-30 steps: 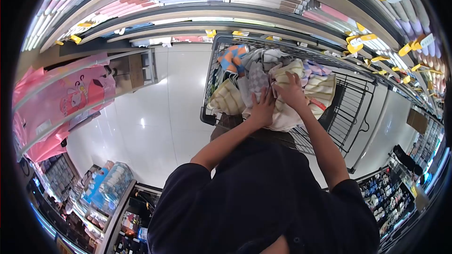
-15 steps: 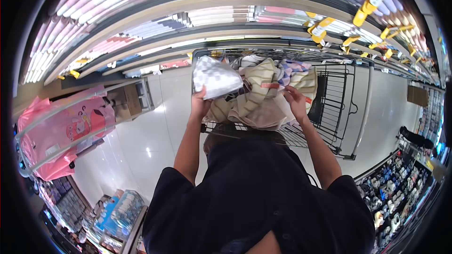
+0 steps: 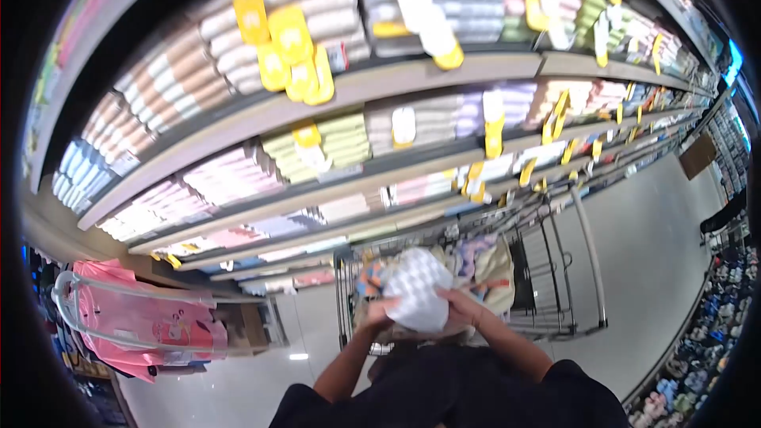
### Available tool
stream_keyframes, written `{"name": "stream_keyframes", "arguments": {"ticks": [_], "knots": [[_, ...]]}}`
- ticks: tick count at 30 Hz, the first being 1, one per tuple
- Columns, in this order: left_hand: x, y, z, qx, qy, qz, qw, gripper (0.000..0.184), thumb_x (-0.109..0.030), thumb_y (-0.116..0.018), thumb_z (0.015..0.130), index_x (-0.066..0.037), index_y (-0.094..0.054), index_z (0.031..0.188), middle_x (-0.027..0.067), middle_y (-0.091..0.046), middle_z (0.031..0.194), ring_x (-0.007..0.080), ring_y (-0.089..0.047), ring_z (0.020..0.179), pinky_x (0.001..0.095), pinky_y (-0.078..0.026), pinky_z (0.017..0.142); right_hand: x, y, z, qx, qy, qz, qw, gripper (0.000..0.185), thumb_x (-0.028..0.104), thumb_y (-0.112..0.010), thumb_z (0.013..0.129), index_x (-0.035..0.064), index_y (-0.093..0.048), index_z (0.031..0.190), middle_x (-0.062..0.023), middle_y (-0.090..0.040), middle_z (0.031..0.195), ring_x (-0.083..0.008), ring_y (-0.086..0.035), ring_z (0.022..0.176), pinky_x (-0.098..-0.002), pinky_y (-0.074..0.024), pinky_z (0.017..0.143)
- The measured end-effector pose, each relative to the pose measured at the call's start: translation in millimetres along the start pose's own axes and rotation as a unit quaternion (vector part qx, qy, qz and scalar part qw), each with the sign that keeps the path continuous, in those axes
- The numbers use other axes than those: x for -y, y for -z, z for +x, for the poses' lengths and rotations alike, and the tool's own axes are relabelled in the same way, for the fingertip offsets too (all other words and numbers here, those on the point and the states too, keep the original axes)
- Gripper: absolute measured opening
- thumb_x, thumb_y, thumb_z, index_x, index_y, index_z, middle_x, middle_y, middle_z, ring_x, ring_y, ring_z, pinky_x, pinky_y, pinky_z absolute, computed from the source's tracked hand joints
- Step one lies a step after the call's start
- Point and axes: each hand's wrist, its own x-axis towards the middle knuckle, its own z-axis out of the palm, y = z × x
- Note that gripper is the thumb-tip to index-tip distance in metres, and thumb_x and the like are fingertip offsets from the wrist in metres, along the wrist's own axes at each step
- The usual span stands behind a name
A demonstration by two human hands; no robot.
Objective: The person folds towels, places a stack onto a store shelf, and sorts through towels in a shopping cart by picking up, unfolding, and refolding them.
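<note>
Both hands hold a white and pale grey checkered folded towel (image 3: pixel 418 292) over the shopping cart (image 3: pixel 609 322). My left hand (image 3: pixel 380 315) grips its left edge, and my right hand (image 3: pixel 460 308) grips the right edge; motion blurs both a little. Beneath and around the towel, loose cloths lie in the cart: a cream one (image 3: pixel 495 273) with a red label to the right, a lilac patterned one (image 3: pixel 473 254) behind it, and an orange and blue one (image 3: pixel 369 279) to the left. My hands and the towel hide much of the pile.
Shelves of folded towels (image 3: pixel 432 12) with yellow and white hanging tags (image 3: pixel 293 36) rise in front. At left, pink clothing (image 3: pixel 151 321) hangs on a metal rack (image 3: pixel 67 293), near a cardboard box (image 3: pixel 247 325). Slippers or small shoes (image 3: pixel 697 349) fill a display at right.
The checkered towel has moved right, toward the middle of the cart. My right hand has left the cloth pile and now grips it too. The view has tilted up toward the shelves.
</note>
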Motion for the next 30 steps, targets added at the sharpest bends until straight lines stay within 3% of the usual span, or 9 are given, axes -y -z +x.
{"name": "stream_keyframes", "arguments": {"ticks": [1, 5, 7, 10, 12, 14, 18, 26, 30], "knots": [[15, 1, 10, 0.004, -0.012, 0.226, 0.974, 0.031, -0.007, -0.068, 0.090, 0.002, -0.065, 0.119, 0.0106, -0.066, 0.120, 0.0186, -0.062, 0.109, 0.0334, -0.051, 0.096, 7, 5, -4, -0.013, 0.014, -0.048, 0.999, 0.059, 0.019, -0.070, 0.091, 0.0013, -0.044, 0.141, -0.0084, -0.057, 0.134, -0.0227, -0.058, 0.119, -0.0369, -0.0463, 0.102], [44, -19, 33, 0.088, -0.117, 0.258, 0.955, 0.043, -0.011, -0.063, 0.093, 0.003, -0.053, 0.133, 0.0135, -0.062, 0.126, 0.0234, -0.062, 0.113, 0.0375, -0.051, 0.097, 42, 11, -32, -0.056, 0.099, -0.096, 0.989, 0.058, 0.010, -0.074, 0.084, 0.0006, -0.049, 0.136, -0.0097, -0.062, 0.126, -0.0239, -0.063, 0.110, -0.0374, -0.0508, 0.096], [19, -65, 19, 0.030, 0.042, -0.106, 0.993, 0.041, -0.013, -0.068, 0.090, 0.004, -0.056, 0.126, 0.0112, -0.065, 0.113, 0.0220, -0.065, 0.104, 0.0402, -0.054, 0.093, 59, 15, -54, -0.088, 0.134, -0.089, 0.983, 0.064, 0.010, -0.075, 0.082, 0.0016, -0.046, 0.139, -0.0109, -0.061, 0.127, -0.0262, -0.062, 0.112, -0.0397, -0.0504, 0.098], [22, -68, 6, 0.115, 0.048, -0.159, 0.979, 0.035, -0.017, -0.065, 0.093, 0.002, -0.057, 0.121, 0.0093, -0.066, 0.100, 0.0230, -0.069, 0.087, 0.0432, -0.058, 0.083, 85, 15, -77, -0.031, 0.205, -0.054, 0.977, 0.059, 0.008, -0.071, 0.085, 0.0033, -0.046, 0.138, -0.0098, -0.060, 0.128, -0.0254, -0.062, 0.113, -0.0396, -0.0514, 0.096], [30, -71, -1, -0.067, 0.098, -0.020, 0.993, 0.027, -0.017, -0.062, 0.094, 0.000, -0.060, 0.116, 0.0075, -0.066, 0.081, 0.0206, -0.069, 0.072, 0.0359, -0.061, 0.072, 76, 75, -70, -0.094, 0.136, -0.047, 0.985, 0.062, 0.011, -0.073, 0.085, 0.0047, -0.045, 0.139, -0.0101, -0.060, 0.128, -0.0256, -0.061, 0.114, -0.0400, -0.0511, 0.097], [51, -40, 0, -0.121, 0.088, 0.139, 0.979, 0.024, -0.018, -0.063, 0.094, -0.001, -0.067, 0.111, 0.0064, -0.069, 0.088, 0.0170, -0.068, 0.077, 0.0320, -0.058, 0.071, 63, 111, -63, -0.165, 0.087, -0.146, 0.972, 0.060, 0.018, -0.075, 0.083, 0.0018, -0.049, 0.135, -0.0087, -0.064, 0.119, -0.0226, -0.064, 0.106, -0.0379, -0.0520, 0.091], [51, -30, -20, -0.152, 0.059, 0.404, 0.900, 0.043, -0.028, -0.068, 0.091, 0.002, -0.065, 0.120, 0.0121, -0.071, 0.107, 0.0200, -0.066, 0.100, 0.0308, -0.050, 0.088, 21, 174, -74, -0.368, 0.123, -0.571, 0.724, 0.071, 0.031, -0.073, 0.082, 0.0023, -0.043, 0.140, -0.0200, -0.065, 0.114, -0.0285, -0.068, 0.096, -0.0383, -0.0529, 0.084], [76, 7, 10, -0.208, 0.030, 0.466, 0.859, 0.095, -0.057, -0.068, 0.083, -0.001, -0.032, 0.150, 0.0257, -0.042, 0.148, 0.0339, -0.040, 0.138, 0.0359, -0.033, 0.112, -2, 190, -111, -0.320, 0.086, -0.694, 0.639, 0.071, 0.028, -0.072, 0.084, 0.0018, -0.040, 0.142, -0.0270, -0.060, 0.122, -0.0352, -0.066, 0.101, -0.0415, -0.0533, 0.084], [136, -30, 78, -0.101, 0.236, 0.577, 0.776, 0.114, -0.084, -0.049, 0.075, -0.003, -0.027, 0.152, 0.0261, -0.015, 0.160, 0.0430, -0.015, 0.148, 0.0577, -0.012, 0.118, 3, 156, -88, -0.273, 0.126, -0.695, 0.653, 0.067, 0.023, -0.069, 0.087, 0.0023, -0.039, 0.143, -0.0284, -0.058, 0.123, -0.0346, -0.067, 0.101, -0.0419, -0.0533, 0.085]]}}
